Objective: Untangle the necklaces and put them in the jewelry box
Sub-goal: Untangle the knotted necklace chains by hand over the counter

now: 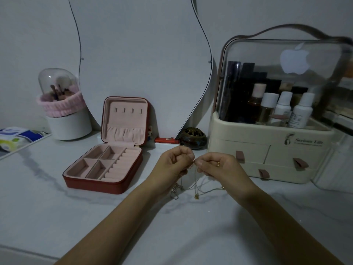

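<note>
Four bottles (282, 109) inside cosmetics organizer (267, 155)

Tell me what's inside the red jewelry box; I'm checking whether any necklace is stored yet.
The jewelry box shows only bare pink compartments and ring rolls; its lid pocket's contents are hidden.

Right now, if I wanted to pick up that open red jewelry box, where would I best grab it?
Probably the jewelry box base, by its two low side walls, coming from above. The lid stands upright at the back, so lifting by it might swing the hinge.
</note>
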